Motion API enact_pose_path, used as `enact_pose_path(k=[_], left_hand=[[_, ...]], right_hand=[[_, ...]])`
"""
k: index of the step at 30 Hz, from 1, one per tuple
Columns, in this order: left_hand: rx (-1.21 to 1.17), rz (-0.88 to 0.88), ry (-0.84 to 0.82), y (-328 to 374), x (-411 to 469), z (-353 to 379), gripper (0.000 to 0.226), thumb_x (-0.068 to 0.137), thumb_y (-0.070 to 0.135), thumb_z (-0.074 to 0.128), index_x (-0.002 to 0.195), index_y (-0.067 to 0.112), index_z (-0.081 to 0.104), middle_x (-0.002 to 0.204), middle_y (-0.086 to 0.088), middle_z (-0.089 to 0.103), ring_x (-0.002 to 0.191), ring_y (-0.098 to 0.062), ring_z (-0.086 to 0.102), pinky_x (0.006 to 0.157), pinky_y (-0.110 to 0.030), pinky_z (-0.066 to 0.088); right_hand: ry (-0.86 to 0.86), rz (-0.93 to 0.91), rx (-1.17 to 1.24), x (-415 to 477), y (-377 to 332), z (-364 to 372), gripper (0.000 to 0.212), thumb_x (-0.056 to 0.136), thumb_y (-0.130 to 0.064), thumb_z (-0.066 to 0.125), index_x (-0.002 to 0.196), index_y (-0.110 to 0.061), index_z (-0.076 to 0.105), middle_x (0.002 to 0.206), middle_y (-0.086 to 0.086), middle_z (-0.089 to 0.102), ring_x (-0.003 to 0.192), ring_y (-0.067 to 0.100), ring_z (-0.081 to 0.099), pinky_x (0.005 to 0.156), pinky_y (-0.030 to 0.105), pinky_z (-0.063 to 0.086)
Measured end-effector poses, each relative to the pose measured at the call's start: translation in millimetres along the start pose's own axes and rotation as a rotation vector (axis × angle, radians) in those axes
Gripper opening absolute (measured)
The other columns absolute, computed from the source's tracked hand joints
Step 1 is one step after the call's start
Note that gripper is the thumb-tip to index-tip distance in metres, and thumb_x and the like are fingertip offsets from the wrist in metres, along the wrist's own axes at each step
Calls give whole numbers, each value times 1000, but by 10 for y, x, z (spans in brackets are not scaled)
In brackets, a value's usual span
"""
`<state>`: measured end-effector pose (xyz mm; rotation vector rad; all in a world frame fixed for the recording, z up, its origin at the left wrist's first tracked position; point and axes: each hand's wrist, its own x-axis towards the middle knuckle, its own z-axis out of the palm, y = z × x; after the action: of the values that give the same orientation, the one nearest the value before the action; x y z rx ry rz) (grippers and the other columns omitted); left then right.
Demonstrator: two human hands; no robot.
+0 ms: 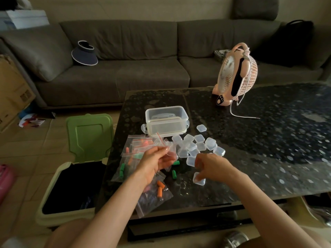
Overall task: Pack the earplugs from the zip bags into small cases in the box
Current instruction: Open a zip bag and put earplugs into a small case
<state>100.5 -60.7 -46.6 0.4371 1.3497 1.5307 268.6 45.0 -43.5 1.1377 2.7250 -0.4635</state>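
Behind, a clear rectangular plastic box (166, 127) is sitting on the dark tabletop (268, 140). Left grip (157, 161) is pinching a clear zip bag (168, 148), right grip (211, 165) a small clear case (199, 180); green foam earplugs (174, 174) are lying between.

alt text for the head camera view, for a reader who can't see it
A person's left hand pinches a clear zip bag while the right hand grips a small clear case on a dark table. Around them lie bags of orange and green earplugs, a pile of cases and an open clear box.
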Motion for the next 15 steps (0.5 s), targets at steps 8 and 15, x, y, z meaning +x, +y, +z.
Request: enact_pose_path(k=[8,15], left_hand=[[450,405,508,98,140,-355,5,88,14,62,84,12,61,81,-3,66,76,-17,64,72,-28,53],[938,393,705,-52,294,-560,8,85,14,63,92,15,58,94,-1,65,90,-22,61,63,-30,44]], right_hand=[[-48,-36,-100,16,-71,75,42,76,-41,74,110,-21,59,112,-1,62,101,18,58,78,26,41],[-68,-29,140,75,-118,67,38,77,-39,72,109,-20,61,103,-1,62,88,13,60,82,29,54]])
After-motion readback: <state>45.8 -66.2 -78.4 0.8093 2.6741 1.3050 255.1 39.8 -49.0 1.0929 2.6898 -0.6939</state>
